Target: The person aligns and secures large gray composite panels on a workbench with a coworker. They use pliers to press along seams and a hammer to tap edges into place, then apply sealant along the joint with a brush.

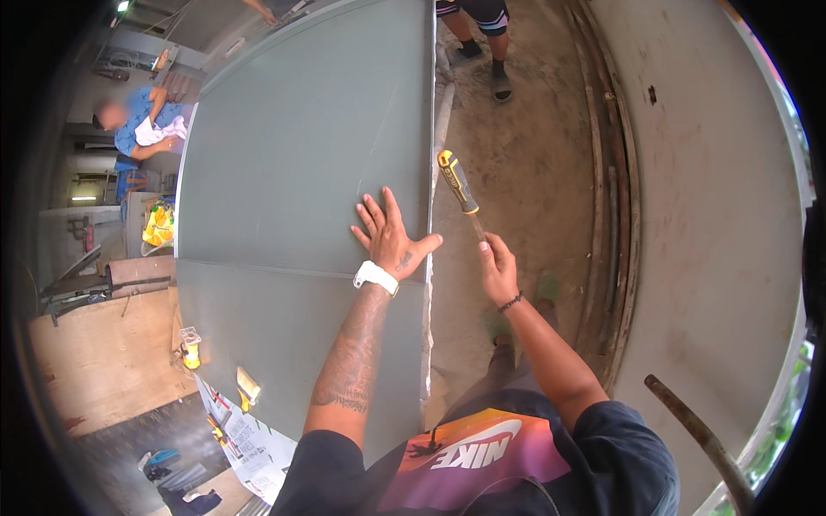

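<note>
My left hand [395, 243] lies on the large grey panel [284, 155] with its fingers spread, and its thumb reaches to the panel's right edge. A white watch is on that wrist. Just beyond this edge, my right hand [499, 268] grips a hand tool with a yellow and grey handle [459, 182]. My fingers close on its narrow metal shank, and the handle points up and away from me. The tool's lower end is hidden in my hand, so its exact kind does not show. A seam crosses the panel below my left hand.
Long poles [615, 198] lie along the wall [714, 189] at right. A brush [248, 389] and a yellow bottle [190, 348] rest on the panel's near left part. One person [146, 125] sits at far left; another person's legs [495, 43] stand ahead. A rod [701, 439] rises at lower right.
</note>
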Available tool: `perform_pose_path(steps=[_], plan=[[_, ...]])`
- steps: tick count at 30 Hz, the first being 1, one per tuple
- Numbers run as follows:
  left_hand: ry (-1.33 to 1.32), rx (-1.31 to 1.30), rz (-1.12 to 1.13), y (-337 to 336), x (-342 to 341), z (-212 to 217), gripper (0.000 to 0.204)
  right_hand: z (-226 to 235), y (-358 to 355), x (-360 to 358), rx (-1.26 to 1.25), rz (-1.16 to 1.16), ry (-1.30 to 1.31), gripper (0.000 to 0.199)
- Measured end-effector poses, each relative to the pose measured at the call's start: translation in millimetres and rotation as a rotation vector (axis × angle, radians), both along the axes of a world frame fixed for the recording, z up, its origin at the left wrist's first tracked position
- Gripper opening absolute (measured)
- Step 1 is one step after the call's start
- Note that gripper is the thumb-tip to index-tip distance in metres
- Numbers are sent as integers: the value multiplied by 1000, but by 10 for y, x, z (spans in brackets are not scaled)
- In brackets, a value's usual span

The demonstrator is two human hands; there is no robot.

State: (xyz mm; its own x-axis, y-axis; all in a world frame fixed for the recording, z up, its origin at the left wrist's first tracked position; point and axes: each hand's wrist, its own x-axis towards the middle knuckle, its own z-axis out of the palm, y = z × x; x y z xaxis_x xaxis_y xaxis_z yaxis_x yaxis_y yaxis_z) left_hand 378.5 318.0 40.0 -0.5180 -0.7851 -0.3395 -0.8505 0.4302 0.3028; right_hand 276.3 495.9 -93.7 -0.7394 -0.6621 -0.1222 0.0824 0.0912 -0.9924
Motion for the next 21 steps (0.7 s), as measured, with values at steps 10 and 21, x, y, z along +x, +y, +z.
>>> perform_pose_path(steps=[10, 21], plan=[[-112, 156, -23, -138, -45, 33, 142, 35, -83, 12, 9, 31, -27, 25], [-162, 242, -61, -239, -70, 60, 141, -92, -439, -152, -77, 236, -3, 24]])
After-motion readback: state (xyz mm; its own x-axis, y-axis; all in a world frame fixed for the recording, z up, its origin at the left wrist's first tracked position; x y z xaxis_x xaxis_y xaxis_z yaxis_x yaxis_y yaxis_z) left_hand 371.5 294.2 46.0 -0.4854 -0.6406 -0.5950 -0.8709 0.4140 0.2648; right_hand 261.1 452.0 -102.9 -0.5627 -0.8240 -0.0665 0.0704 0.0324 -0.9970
